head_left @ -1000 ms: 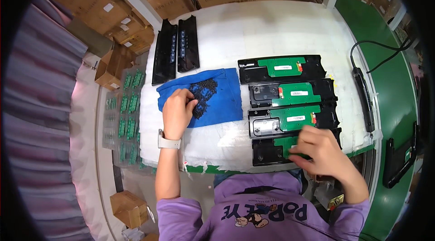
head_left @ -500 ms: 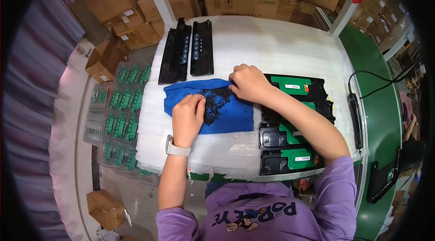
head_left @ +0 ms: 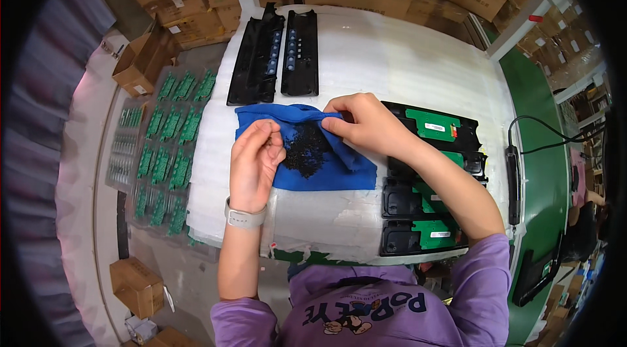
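Note:
A blue cloth (head_left: 346,179) lies on the white padded table, with a heap of tiny black parts (head_left: 305,152) on it, too small to name surely. My right hand (head_left: 361,124) pinches the cloth's far edge between thumb and fingers, lifting a fold beside the heap. Over the cloth's left part, just left of the heap, my left hand (head_left: 256,159) is turned partly upward with its fingers curled together. Whatever those fingers hold, if anything, is too small to make out. A pale watch band (head_left: 245,216) circles my left wrist.
Two long black housings (head_left: 299,53) with bluish buttons lie beyond the cloth. Several black trays with green circuit boards (head_left: 434,235) line the right side, partly under my right forearm. A black cabled tool (head_left: 513,184) lies farther right. Clear trays of green boards (head_left: 171,124) stand at left.
My right hand has drawn the cloth's far edge up and inward, making a fold. My left hand has shifted away from the heap and rolled palm upward. The whole view has shifted slightly.

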Demonstrator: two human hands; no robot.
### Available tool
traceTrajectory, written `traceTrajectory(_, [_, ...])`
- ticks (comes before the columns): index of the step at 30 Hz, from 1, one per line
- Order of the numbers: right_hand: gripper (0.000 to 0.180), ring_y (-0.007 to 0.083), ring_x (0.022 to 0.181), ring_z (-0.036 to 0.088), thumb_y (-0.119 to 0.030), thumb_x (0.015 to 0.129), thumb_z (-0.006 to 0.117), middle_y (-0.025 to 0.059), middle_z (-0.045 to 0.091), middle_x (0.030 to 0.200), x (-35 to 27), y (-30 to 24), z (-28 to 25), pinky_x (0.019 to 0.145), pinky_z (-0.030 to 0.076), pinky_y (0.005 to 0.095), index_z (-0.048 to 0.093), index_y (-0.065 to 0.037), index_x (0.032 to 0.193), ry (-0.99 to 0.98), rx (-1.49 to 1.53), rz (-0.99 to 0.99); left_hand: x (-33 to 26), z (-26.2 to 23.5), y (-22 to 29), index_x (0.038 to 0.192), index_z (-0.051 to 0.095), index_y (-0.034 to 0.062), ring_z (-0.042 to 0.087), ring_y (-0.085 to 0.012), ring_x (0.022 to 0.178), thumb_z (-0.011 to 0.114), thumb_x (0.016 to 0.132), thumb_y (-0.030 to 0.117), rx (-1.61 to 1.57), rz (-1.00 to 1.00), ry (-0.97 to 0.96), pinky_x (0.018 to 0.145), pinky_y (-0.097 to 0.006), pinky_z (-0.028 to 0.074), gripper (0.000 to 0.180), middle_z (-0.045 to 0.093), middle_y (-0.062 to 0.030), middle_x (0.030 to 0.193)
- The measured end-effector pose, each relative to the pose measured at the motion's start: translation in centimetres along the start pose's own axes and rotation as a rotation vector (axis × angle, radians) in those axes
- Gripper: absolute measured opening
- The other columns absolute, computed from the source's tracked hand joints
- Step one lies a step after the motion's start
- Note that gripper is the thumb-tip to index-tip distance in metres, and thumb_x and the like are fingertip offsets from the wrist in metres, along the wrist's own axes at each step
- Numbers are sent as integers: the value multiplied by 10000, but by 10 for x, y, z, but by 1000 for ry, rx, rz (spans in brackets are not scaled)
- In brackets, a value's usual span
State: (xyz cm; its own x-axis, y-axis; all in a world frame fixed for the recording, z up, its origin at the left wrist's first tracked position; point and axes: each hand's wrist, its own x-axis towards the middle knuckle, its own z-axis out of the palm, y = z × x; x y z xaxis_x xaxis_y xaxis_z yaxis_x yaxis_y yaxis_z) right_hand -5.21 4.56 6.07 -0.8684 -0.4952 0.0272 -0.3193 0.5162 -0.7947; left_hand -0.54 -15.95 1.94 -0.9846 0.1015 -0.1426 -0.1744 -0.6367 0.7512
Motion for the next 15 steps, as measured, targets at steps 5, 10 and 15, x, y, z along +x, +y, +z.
traceTrajectory(5, [171, 100, 523, 534, -134, 817, 590, 50, 573, 579, 5, 9, -4, 526, 430, 249, 615, 36, 810, -4, 68, 35, 4, -3, 0, 731, 436, 44, 343, -94, 557, 439, 873, 155, -339, -128, -83, 480, -213, 307, 180, 420, -38, 664])
traceTrajectory(10, [170, 206, 607, 597, -157, 771, 612, 99, 610, 690, 0, 41, -32, 589, 475, 307, 626, -6, 849, 348, -637, -71, 8, -3, -6, 660, 368, 74, 301, -84, 518, 426, 876, 187, -335, -235, -252, 433, -205, 276, 250, 365, -20, 610])
traceTrajectory(15, [164, 224, 653, 591, -147, 756, 623, 95, 601, 767, -62, 17, -76, 611, 480, 308, 623, -36, 877, 446, -646, -15, 2, 3, -6, 768, 519, 7, 313, -42, 489, 470, 898, 166, -60, -171, -35, 410, -173, 235, 210, 416, -2, 605])
